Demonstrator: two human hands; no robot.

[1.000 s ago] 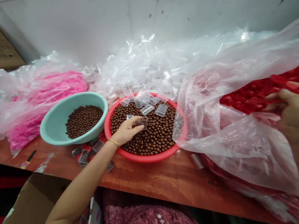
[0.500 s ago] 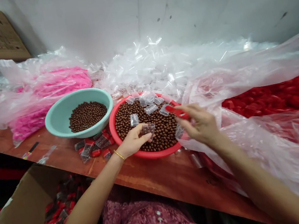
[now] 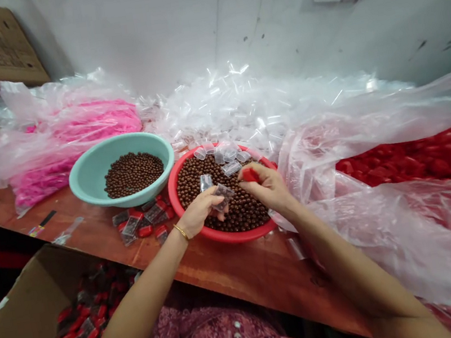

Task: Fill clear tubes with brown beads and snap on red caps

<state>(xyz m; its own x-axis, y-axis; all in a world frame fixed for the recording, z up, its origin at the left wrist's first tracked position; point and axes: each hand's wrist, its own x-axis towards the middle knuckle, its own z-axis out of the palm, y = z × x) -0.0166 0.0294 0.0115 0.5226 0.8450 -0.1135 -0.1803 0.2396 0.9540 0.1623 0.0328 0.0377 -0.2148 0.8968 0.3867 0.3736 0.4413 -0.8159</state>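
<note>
Over the red basin [image 3: 236,237] of brown balls [image 3: 244,218], my left hand [image 3: 198,212] is closed round a clear plastic container [image 3: 224,193] with dark balls showing inside. My right hand [image 3: 269,188] pinches a red cap [image 3: 250,175] a short way to the right of that container, apart from it. Several clear containers [image 3: 231,168] lie on the balls at the basin's back. One more clear container [image 3: 206,182] stands just behind my left fingers. Filled containers with red caps [image 3: 144,231] lie on the table left of the basin.
A teal basin [image 3: 82,183] with brown balls stands to the left. Clear containers [image 3: 235,99] are heaped along the wall. An opened plastic bag of red caps [image 3: 421,158] lies right; a bag of pink pieces [image 3: 89,122] lies left. A cardboard box [image 3: 21,315] holds filled containers below.
My right hand has moved left with the red cap, from beside the bag towards the container in my left hand. The left hand stays nearly in place, the container tilting slightly.
</note>
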